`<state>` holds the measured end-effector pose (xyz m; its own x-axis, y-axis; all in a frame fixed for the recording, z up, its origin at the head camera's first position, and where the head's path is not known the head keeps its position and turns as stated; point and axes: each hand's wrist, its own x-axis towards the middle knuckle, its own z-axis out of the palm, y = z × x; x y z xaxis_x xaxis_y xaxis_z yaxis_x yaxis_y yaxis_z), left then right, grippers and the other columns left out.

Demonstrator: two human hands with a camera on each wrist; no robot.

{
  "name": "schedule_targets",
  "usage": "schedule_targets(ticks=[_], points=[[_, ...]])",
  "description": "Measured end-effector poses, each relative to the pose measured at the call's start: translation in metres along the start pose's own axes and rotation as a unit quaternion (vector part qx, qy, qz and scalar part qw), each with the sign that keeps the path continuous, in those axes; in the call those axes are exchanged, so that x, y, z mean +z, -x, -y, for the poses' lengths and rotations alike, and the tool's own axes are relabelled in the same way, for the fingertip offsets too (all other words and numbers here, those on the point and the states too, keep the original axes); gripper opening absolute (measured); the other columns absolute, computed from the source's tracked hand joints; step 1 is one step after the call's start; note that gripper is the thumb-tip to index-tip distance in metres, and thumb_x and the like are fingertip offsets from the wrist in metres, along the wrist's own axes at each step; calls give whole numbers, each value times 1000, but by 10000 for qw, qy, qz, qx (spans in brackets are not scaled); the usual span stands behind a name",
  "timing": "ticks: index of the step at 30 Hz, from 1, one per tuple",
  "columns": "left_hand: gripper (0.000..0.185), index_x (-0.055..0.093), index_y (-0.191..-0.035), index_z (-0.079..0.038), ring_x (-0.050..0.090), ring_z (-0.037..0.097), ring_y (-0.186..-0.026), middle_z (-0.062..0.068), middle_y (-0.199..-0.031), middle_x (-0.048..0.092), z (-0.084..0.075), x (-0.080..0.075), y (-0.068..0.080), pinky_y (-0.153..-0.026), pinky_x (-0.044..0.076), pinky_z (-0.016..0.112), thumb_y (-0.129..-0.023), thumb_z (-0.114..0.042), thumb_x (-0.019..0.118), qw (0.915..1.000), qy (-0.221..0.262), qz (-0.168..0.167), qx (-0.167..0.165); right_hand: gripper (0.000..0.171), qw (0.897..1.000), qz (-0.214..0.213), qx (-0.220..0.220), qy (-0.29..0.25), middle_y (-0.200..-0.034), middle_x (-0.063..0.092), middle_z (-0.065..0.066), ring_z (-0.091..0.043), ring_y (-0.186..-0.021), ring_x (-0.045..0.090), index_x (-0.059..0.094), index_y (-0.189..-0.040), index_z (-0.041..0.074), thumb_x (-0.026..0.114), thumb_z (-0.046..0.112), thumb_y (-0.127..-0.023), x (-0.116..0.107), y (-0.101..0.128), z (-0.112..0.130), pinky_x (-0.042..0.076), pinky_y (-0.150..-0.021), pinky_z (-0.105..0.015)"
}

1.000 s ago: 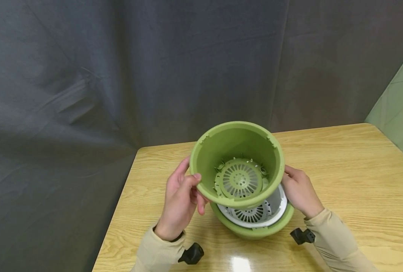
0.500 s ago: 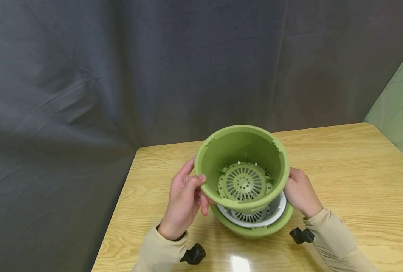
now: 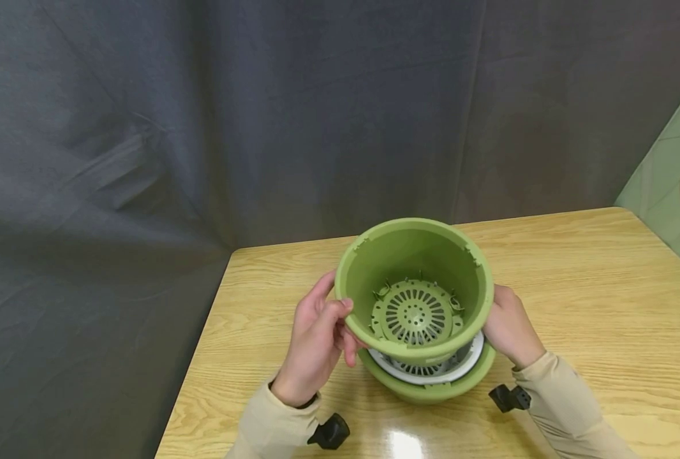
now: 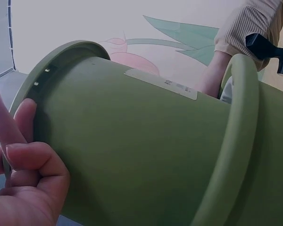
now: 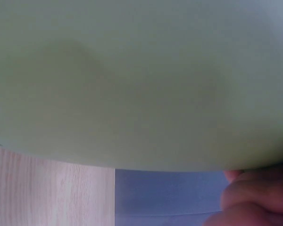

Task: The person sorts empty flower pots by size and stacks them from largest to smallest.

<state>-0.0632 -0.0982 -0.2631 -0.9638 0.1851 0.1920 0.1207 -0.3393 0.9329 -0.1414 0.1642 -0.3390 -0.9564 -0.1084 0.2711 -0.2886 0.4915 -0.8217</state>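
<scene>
A light wooden bench stands before a dark grey curtain. Left hand grips the green pot; right hand, at three o'clock, seemingly clasps it too.

A dark grey cloth backdrop, creased at the left of the frame, is hung behind a light wooden surface. A pale green patterned panel is seen at the right edge. Overhead light is reflected on the surface's near edge.
</scene>
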Motion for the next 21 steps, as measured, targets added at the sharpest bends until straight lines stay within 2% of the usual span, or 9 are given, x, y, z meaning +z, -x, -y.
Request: schedule_targets(ticks=[7,21], points=[[59,25,-149,2,55,3,-38,-2,-62,67,-1,1,-1,-41,51,17,-92,-1,41,10000,86,-4,-47,46,10000,50,58,49,-62,55,-4,-10,-54,53,65,-79,4,37,31,-103,-5,-2,9,45,-55,-24],[59,27,-148,1,56,3,-38,-3,-61,67,6,0,-4,-45,54,20,-91,-2,41,9997,50,-68,-240,47,9999,63,72,119,-63,57,-5,-11,-57,54,65,-79,3,36,31,-103,-7,-4,11,45,-57,-24]])
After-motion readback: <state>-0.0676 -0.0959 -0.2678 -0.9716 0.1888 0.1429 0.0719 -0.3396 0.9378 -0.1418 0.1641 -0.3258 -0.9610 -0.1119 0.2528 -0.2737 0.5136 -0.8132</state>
